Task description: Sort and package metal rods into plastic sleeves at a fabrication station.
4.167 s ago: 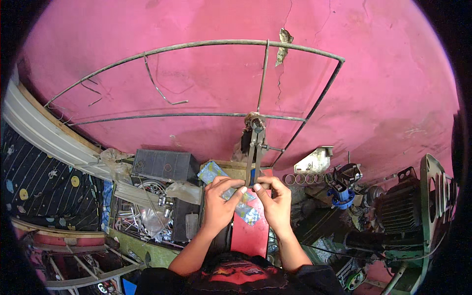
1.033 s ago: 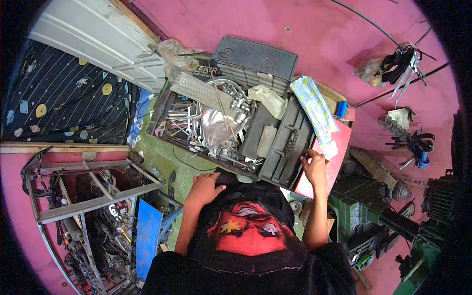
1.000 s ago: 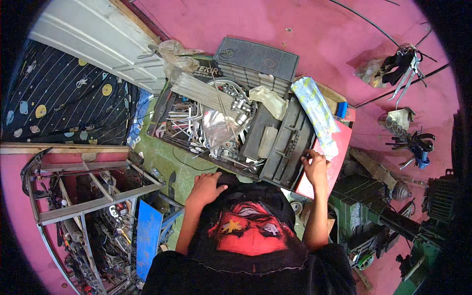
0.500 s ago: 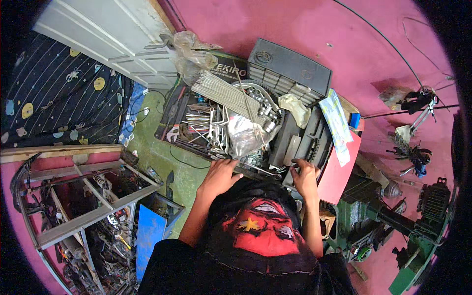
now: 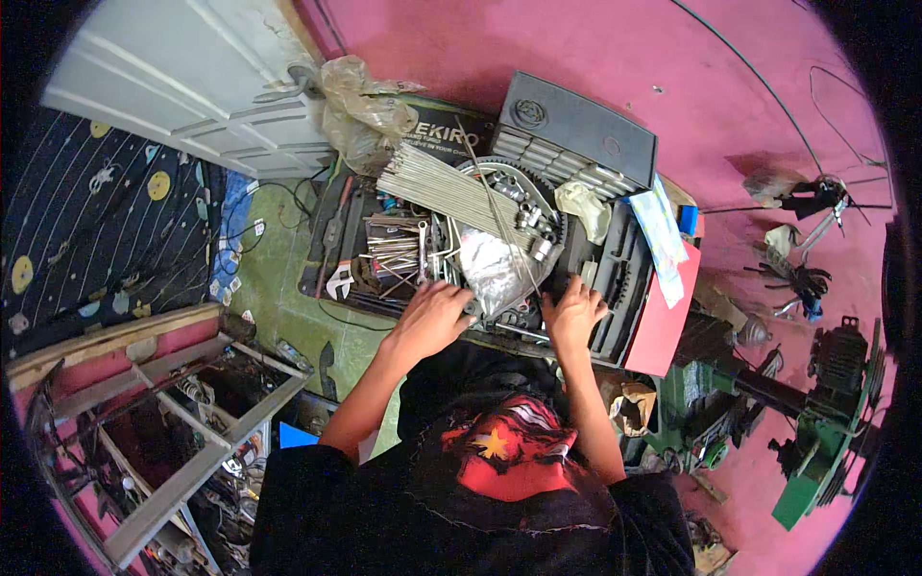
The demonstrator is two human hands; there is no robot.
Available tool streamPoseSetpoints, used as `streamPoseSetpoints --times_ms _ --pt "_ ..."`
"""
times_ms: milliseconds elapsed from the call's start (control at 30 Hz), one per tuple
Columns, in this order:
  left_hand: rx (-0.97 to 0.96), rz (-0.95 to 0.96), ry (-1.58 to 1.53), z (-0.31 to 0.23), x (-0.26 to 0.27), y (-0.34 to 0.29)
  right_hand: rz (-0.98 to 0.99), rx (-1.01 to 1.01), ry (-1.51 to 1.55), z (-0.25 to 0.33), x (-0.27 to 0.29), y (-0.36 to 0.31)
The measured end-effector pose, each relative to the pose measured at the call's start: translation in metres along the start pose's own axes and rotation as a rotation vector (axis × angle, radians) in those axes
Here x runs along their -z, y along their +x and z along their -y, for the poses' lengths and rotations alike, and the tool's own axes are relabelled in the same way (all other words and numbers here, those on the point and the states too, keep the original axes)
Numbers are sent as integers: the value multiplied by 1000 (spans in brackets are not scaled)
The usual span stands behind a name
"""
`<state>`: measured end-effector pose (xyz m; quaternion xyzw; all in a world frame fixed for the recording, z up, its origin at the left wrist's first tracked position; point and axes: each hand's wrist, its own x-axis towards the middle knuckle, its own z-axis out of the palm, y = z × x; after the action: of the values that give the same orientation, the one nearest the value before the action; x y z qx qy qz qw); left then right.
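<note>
A crowded tool case (image 5: 319,278) lies in front of me. My left hand (image 5: 430,317) is over its near edge, fingers bent and thumb apart, next to a clear plastic bag (image 5: 492,274) and several combination wrenches (image 5: 423,252). Nothing shows in its grasp; some fingertips are hidden. My right hand (image 5: 574,315) reaches down over the dark tray right of the bag, fingers apart, tips partly hidden. Between the hands lies a shiny metal rod (image 5: 519,331). A bundle of welding rods (image 5: 451,192) rests across a round tray of sockets (image 5: 538,226). An adjustable wrench (image 5: 340,280) sits at the left.
A grey drawer cabinet (image 5: 576,134) stands behind, against the pink wall (image 5: 730,115). Right of the case is a red panel (image 5: 665,322), with a green machine (image 5: 816,470) beyond. A metal frame rack (image 5: 182,480) stands at lower left, a white door (image 5: 182,77) at upper left.
My right hand has moved left and forward over the tray, coming nearer to the left hand. The left hand has shifted slightly toward the bag. The whole view has turned a little.
</note>
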<state>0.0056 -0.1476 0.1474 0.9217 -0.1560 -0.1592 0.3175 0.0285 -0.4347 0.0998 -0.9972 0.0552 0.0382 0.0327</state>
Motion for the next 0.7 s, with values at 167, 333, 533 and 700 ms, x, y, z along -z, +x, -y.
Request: streamPoseSetpoints --times_ms 167,333,533,700 --pt "-142 25 41 -25 -12 62 -2 -20 -38 0 -10 -5" --pt "-342 -144 192 -46 -65 130 17 -8 -101 -1 -3 -3" --pt "-470 -188 296 -67 -101 164 -39 10 111 -17 8 -4" --pt "-523 -219 327 -87 -94 181 -144 -23 190 -29 38 -15"
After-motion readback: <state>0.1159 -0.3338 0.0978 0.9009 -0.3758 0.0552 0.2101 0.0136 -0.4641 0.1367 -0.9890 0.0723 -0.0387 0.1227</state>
